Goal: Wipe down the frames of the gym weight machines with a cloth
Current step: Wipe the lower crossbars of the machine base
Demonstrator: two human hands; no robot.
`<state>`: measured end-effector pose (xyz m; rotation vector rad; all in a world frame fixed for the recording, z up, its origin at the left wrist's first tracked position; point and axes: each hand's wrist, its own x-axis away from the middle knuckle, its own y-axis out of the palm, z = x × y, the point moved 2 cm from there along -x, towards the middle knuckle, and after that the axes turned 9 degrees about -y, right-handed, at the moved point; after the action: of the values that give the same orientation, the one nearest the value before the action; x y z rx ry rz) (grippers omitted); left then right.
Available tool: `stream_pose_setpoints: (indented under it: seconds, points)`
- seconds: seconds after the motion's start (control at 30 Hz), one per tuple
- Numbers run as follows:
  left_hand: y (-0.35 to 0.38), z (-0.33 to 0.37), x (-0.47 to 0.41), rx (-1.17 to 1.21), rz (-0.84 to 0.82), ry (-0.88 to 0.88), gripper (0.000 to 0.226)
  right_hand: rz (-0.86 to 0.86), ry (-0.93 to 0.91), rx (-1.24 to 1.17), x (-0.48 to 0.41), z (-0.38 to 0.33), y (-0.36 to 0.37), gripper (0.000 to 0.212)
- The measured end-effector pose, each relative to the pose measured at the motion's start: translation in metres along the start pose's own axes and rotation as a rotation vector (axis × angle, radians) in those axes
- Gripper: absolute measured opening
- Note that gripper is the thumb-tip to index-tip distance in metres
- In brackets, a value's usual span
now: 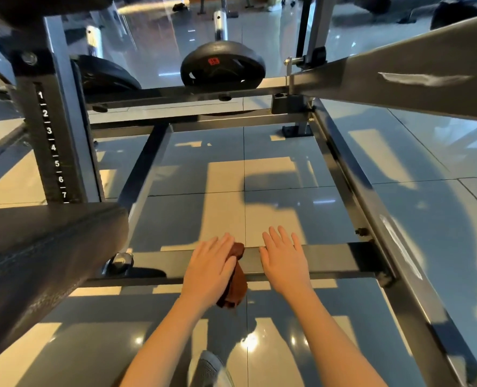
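Note:
A low grey crossbar (332, 259) of the weight machine's floor frame runs left to right just above the tiled floor. My left hand (208, 268) lies flat on a brown cloth (236, 286) and presses it onto the bar; the cloth's end hangs down over the bar's near side. My right hand (285, 261) rests flat on the bar right beside the cloth, fingers straight. Most of the cloth is hidden under my left palm.
A side rail (371, 208) runs along the right, with a slanted beam (399, 79) above it. A black padded seat (41, 263) juts in at left under a numbered post (53, 146). Weight plates (222, 67) stand at the far end. My shoe (209, 370) is below.

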<state>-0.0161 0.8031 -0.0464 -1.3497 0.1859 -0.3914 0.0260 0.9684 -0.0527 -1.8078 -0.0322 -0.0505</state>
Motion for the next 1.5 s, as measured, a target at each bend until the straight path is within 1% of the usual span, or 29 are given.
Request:
stream_pose_setpoints:
  seconds: [0.07,0.13,0.17,0.2,0.23,0.27,0.33,0.37,0.4,0.43,0.47,0.53,0.57,0.63,0.73,0.8,0.87,0.9,0.97,1.0,1.07,1.13,1.2,1.23,1.27,1.33,1.37,1.4,1.5]
  points:
    - [-0.002,-0.007,-0.022,-0.019,0.031,-0.077,0.056,-0.002,0.021,-0.011,0.005,0.0,-0.002,0.095]
    - [0.002,0.0,-0.021,-0.008,0.073,-0.148,0.051,0.003,0.061,0.016,0.012,0.001,0.002,0.086]
    - [0.007,0.009,-0.011,0.008,0.084,-0.138,0.054,0.006,0.077,0.029,0.015,0.001,0.006,0.075]
    - [0.012,0.018,0.004,0.024,0.081,-0.09,0.058,0.015,0.088,0.016,0.016,0.002,0.007,0.064]
    - [0.015,0.024,0.019,0.035,0.085,-0.021,0.061,0.003,0.093,-0.021,0.016,0.004,0.006,0.057]
    - [0.014,0.026,0.026,0.034,0.059,0.031,0.065,-0.005,0.093,-0.036,0.016,0.004,0.004,0.055]
    - [0.005,0.016,0.014,-0.005,0.019,0.057,0.074,0.001,0.094,-0.026,0.017,0.003,-0.001,0.064]
    - [0.002,0.006,0.002,-0.033,0.009,0.024,0.075,-0.018,0.056,-0.019,0.018,0.003,-0.001,0.072]
    - [0.0,-0.003,-0.008,-0.069,0.021,-0.033,0.069,-0.042,0.03,-0.02,0.017,0.002,-0.001,0.078]
    - [-0.003,-0.011,-0.015,-0.09,0.018,-0.102,0.061,-0.026,0.023,-0.013,0.017,0.003,-0.001,0.08]
    - [-0.003,-0.014,-0.018,-0.072,0.033,-0.158,0.055,-0.015,0.038,0.013,0.018,0.004,0.002,0.075]
    - [0.002,-0.014,-0.008,-0.011,0.087,-0.236,0.053,0.016,0.061,0.037,0.019,0.004,0.006,0.058]
    - [0.004,-0.01,0.001,0.023,0.122,-0.257,0.052,0.025,0.067,0.029,0.019,0.003,0.006,0.054]
    - [0.011,-0.008,0.016,0.057,0.154,-0.237,0.05,0.057,0.067,0.018,0.02,0.004,0.007,0.052]
    - [0.005,-0.018,0.0,0.012,0.091,-0.228,0.057,0.118,0.072,0.022,0.018,0.003,0.002,0.052]
    - [-0.003,-0.022,-0.019,0.045,0.122,-0.293,0.043,0.101,0.058,0.025,0.017,0.004,0.004,0.051]
    - [-0.009,-0.006,-0.015,0.063,0.19,-0.279,0.031,0.063,0.052,0.013,0.019,0.005,0.006,0.051]
    - [-0.006,0.007,-0.005,0.06,0.201,-0.243,0.033,0.06,0.046,0.012,0.019,0.005,0.007,0.051]
    - [0.006,0.028,0.02,0.068,0.157,-0.125,0.05,0.071,0.056,-0.004,0.018,0.006,0.008,0.053]
    - [0.009,0.032,0.026,0.067,0.114,-0.086,0.058,0.07,0.064,-0.013,0.017,0.006,0.007,0.058]
    - [0.01,0.024,0.013,-0.006,0.039,-0.043,0.071,0.065,0.009,-0.006,0.016,0.006,0.002,0.077]
    - [0.007,0.009,-0.012,-0.107,-0.016,-0.068,0.075,0.038,-0.034,-0.049,0.02,0.009,0.0,0.091]
    - [0.004,0.009,-0.019,-0.138,0.008,-0.165,0.065,0.045,-0.03,-0.041,0.028,0.01,0.002,0.093]
    - [0.005,0.017,-0.014,-0.09,0.029,-0.202,0.059,0.069,-0.022,-0.041,0.03,0.009,0.004,0.089]
    - [0.007,0.028,-0.004,-0.047,0.029,-0.196,0.055,0.091,-0.02,-0.046,0.033,0.008,0.004,0.082]
    - [0.012,0.048,0.017,-0.023,0.042,-0.101,0.059,0.122,0.0,-0.099,0.034,0.01,-0.001,0.057]
    - [0.012,0.054,0.022,-0.028,0.042,-0.062,0.065,0.124,0.0,-0.126,0.034,0.012,-0.002,0.05]
    - [0.012,0.055,0.021,-0.033,0.033,-0.044,0.069,0.139,0.006,-0.169,0.035,0.014,-0.005,0.048]
    - [0.018,0.061,0.006,-0.081,0.012,-0.05,0.06,0.275,0.077,-0.323,0.048,0.022,-0.011,0.043]
